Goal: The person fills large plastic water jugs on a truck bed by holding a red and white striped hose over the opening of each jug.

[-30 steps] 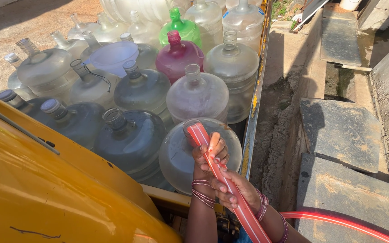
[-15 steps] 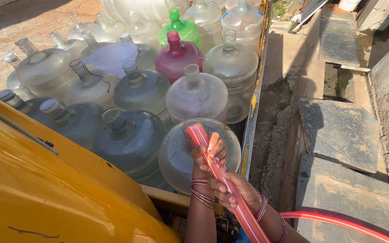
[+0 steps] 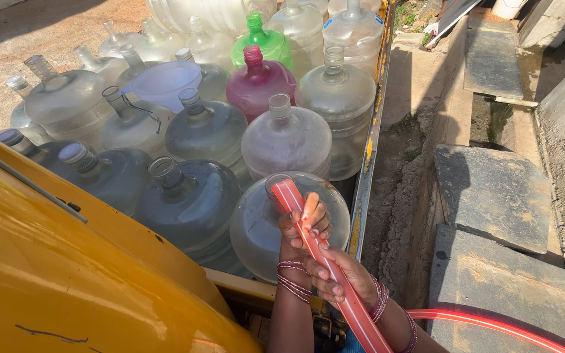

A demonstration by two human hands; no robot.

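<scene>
Over the last second almost nothing had shifted: my left hand (image 3: 303, 222) had stayed wrapped around the red hose (image 3: 325, 261) near its tip, my right hand (image 3: 341, 278) had stayed closed on it just below, and the hose end had kept resting in the neck of the nearest clear jug (image 3: 263, 222), low and centre in the frame. I read that steadiness as the hose simply being held in place at that jug, with no move on to another one begun.

The hose ran from the jug mouth down between both hands, then curved off along the lower right over the stone slabs (image 3: 498, 189).

Counting what I could see in the truck bed (image 3: 367, 170): one green jug (image 3: 266, 42) and one dark pink jug (image 3: 256, 78), both upper centre; one pale funnel (image 3: 165, 82) sitting among the jugs at upper left; and roughly fifteen clear or greyish jugs, though the far rows crowded together and I could not count them surely. One yellow body panel (image 3: 67, 274) filled the lower left.
</scene>
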